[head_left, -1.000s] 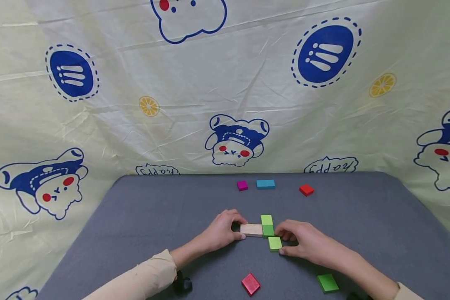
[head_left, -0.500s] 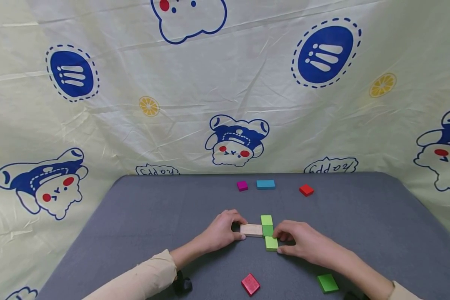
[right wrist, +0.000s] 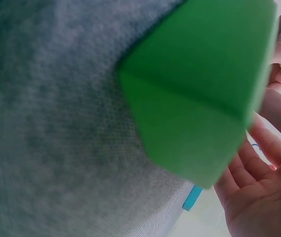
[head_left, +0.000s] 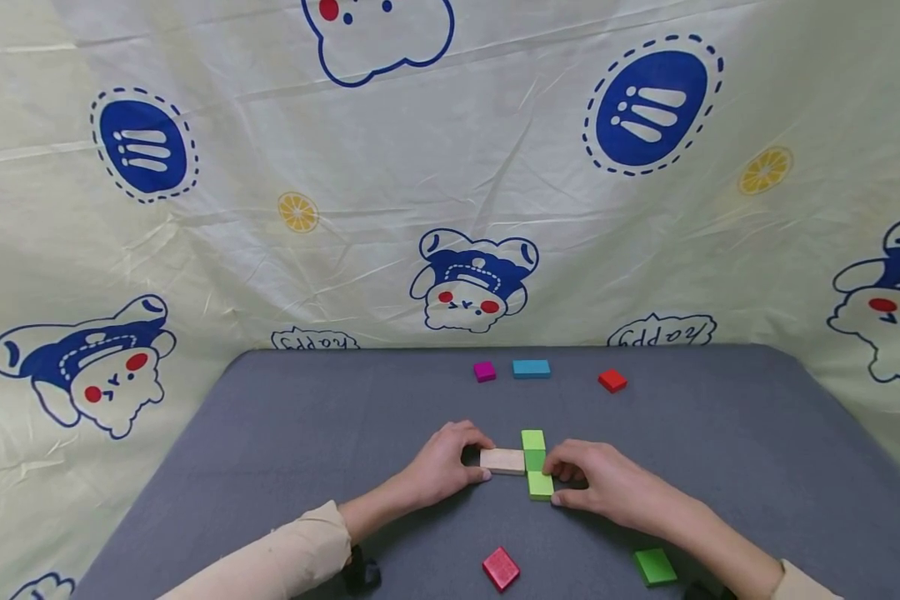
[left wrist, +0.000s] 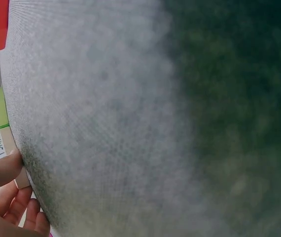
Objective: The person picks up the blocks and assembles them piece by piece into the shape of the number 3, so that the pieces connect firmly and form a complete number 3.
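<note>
My left hand (head_left: 444,458) grips the left end of a plain wooden block (head_left: 502,462) lying flat on the table; its thumb and fingers are round that end in the left wrist view too. Against the block's right end stands a green block (head_left: 535,460), with a light green block (head_left: 532,440) touching its far side. On the near side another light green block (head_left: 541,487) meets it, set slightly to the right. My right hand (head_left: 603,479) holds this near block at its right side between thumb and fingers. The fingertips partly cover its right edge.
On the grey table (head_left: 307,417), a magenta block (head_left: 484,372), a blue block (head_left: 531,369) and a red block (head_left: 612,381) lie at the back. Closer in are a pinkish-red block (head_left: 501,569) and, beside the right forearm, a green block (head_left: 655,567). Patterned cloth (head_left: 375,275) hangs behind.
My right hand has slid the near light green block a little to the left, up against the green block. The left hand and the wooden block have stayed in place.
</note>
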Tool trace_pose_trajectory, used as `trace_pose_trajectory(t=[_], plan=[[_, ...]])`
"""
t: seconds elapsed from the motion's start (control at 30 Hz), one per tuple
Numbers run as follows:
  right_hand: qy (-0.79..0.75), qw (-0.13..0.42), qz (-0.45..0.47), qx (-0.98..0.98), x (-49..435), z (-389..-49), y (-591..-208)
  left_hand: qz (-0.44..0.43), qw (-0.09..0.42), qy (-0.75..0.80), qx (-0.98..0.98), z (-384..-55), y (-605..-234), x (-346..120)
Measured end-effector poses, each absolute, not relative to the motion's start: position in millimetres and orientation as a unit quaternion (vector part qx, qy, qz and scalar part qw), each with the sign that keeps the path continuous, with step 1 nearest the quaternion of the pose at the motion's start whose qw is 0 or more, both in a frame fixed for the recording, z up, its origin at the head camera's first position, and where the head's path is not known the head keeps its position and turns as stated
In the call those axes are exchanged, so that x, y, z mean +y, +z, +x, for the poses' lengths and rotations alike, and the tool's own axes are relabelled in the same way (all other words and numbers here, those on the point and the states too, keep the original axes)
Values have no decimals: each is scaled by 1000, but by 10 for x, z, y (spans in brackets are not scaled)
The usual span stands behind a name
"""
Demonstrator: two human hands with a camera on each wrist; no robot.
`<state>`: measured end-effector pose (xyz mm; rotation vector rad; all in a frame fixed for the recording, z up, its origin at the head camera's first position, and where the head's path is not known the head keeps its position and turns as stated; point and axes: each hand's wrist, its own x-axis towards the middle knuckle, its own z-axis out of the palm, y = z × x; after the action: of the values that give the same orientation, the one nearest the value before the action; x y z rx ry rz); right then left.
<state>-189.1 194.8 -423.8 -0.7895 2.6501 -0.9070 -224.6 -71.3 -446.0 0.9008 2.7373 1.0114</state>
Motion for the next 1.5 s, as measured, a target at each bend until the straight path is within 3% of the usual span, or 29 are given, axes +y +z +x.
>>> trace_pose_trajectory(t=[1.5], plan=[[-303, 108, -270, 908, 1946, -1888, -4235, 300, 32, 320, 898, -2255, -4471, -704]])
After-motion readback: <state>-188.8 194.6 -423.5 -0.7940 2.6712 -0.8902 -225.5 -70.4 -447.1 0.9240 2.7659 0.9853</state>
